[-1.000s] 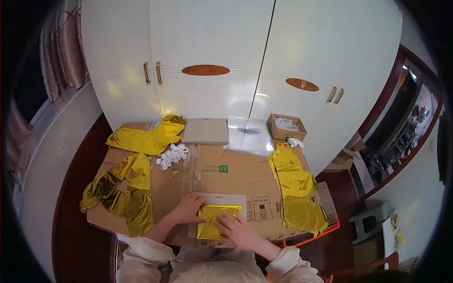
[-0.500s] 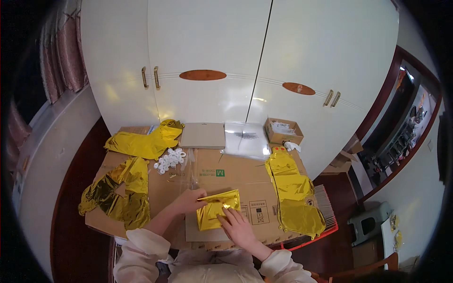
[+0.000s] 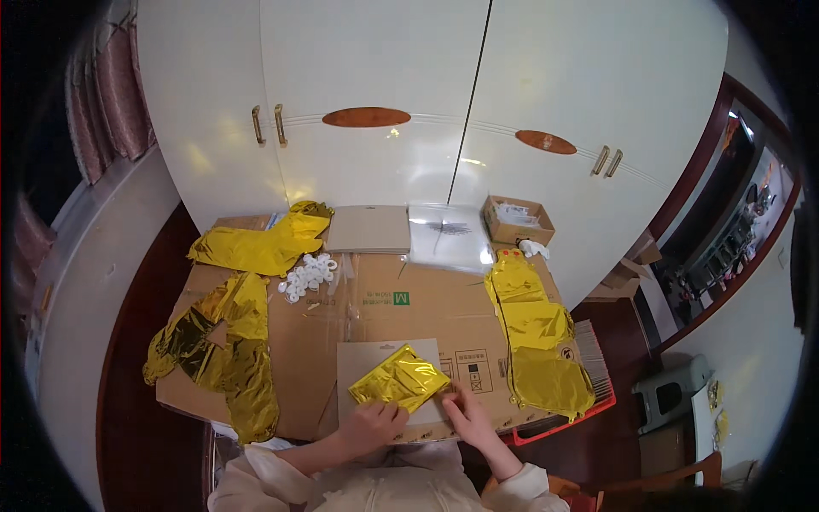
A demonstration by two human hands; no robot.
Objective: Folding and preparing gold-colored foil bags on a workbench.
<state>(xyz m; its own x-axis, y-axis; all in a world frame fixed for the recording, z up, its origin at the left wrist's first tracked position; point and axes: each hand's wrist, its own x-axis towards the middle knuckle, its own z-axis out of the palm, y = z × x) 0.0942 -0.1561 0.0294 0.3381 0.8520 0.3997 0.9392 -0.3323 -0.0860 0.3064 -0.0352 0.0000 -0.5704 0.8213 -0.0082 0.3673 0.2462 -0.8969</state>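
A flat, folded gold foil balloon (image 3: 401, 378) lies tilted on a grey-beige card (image 3: 358, 354) with a hang slot, near the table's front edge. My left hand (image 3: 373, 427) is closed on the balloon's lower edge, its fingertips bent over the foil. By the right corner of the foil is my right hand (image 3: 471, 420), thumb and fingers a little apart; it holds nothing that I can see. Unfolded gold foil balloons lie flat around them: one with a cut-out (image 3: 226, 350) at the left, another (image 3: 264, 247) behind it, and a stack (image 3: 542, 333) at the right.
Flattened cardboard (image 3: 409, 299) covers the table. At the back are a stack of cards (image 3: 368, 230), clear plastic bags (image 3: 448, 243), a small carton (image 3: 518, 220) with white packets, and a pile of white ring-shaped pieces (image 3: 305, 279). A red crate (image 3: 563, 421) stands beside the right edge.
The folded foil balloon has turned askew and shows more of the card beneath. My left hand has moved from its upper left to its lower edge; my right hand has slid off its top rightward.
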